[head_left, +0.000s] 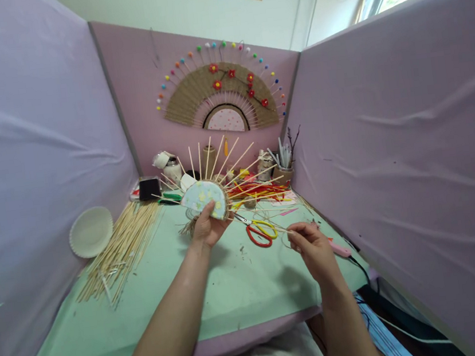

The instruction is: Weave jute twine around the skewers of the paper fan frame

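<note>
My left hand (212,227) holds a half-round piece (205,198) covered in pale blue cloth with yellow flowers, its thumb on the front. Thin wooden sticks (218,160) fan out from the curved edge of that piece, upward and to the right. At the right, my right hand (308,241) is closed in a pinch on a thin strand (279,228), which runs left toward the half-round piece. Between the hands, scissors (259,234) with one red and one yellow handle lie on the table.
Loose sticks (120,250) and a white plate (91,232) are at the left. Behind are jars (172,170), red and yellow craft strips (260,191) and a pot (284,173). A pink corded tool (340,249) lies right. A large decorated fan (193,99) hangs on the back panel.
</note>
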The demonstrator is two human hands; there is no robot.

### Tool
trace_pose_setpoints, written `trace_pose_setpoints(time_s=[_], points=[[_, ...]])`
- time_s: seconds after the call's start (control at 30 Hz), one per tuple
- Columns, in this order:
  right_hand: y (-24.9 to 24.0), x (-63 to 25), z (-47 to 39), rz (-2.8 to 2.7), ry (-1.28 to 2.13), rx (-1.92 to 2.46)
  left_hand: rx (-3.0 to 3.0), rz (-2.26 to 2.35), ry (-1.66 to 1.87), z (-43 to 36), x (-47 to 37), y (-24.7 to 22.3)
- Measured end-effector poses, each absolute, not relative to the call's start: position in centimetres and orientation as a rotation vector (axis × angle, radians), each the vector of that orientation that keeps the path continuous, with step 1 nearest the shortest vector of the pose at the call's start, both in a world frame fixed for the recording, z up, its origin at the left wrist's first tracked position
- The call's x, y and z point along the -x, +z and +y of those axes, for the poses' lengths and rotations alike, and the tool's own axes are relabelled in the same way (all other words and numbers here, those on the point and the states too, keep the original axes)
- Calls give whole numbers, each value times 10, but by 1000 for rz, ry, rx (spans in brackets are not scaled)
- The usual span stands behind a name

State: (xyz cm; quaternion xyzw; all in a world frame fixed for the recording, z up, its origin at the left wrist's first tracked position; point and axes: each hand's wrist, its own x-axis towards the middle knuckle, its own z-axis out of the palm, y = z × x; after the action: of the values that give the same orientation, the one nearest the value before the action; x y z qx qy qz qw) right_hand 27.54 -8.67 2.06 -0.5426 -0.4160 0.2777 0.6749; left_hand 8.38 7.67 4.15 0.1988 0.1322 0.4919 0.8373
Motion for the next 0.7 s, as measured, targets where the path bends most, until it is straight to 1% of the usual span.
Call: trace_pose_setpoints(time_s=[0.1,0.2,0.43,0.7], points=[[16,-260,-78,-1020,682,1316,-364,265,1078,79,-84,41],[8,-238,-70,-1159,667,1373,-328,236,1112,81,-84,41],[-13,-190,-55,-1487,677,1356,-335,189,1114,77,-86,41],[-12,-181,-55,-1567,613,1343,-351,199,1167,75,-97,34]])
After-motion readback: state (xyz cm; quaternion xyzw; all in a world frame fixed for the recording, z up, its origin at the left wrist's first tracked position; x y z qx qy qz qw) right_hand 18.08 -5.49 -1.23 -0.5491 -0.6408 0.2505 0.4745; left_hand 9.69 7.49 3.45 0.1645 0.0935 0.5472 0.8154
